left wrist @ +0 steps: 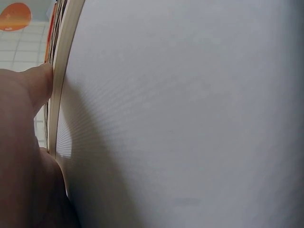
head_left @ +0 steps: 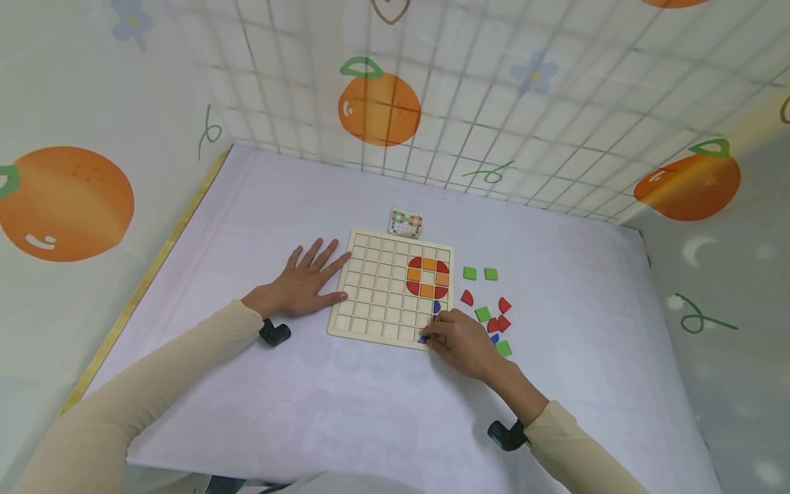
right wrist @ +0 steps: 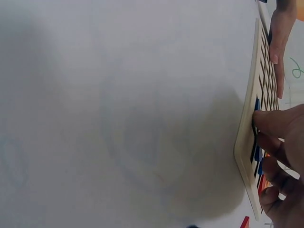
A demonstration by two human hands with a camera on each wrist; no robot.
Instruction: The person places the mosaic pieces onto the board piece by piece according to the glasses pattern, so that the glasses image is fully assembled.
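Blue piece sits at the near right corner of the board, under the fingertips of the right hand, which curl onto it and appear to pinch or press it into a cell; the exact contact is partly hidden in the head view, and the right wrist view shows only blue between the fingers and the board's edge. A second blue piece lies in the column just above, below the red and orange ring. The left hand lies flat and spread on the cloth, fingertips touching the board's left edge, holding nothing. Judgement: to seat the piece well, it should be kept level, squared to the cell walls and pressed straight down, while the left hand braces the board against sliding. The piece lies at the fingertips, ahead of the palm, not enclosed by it. Loose green and red pieces lie just right of the board, near the right hand.
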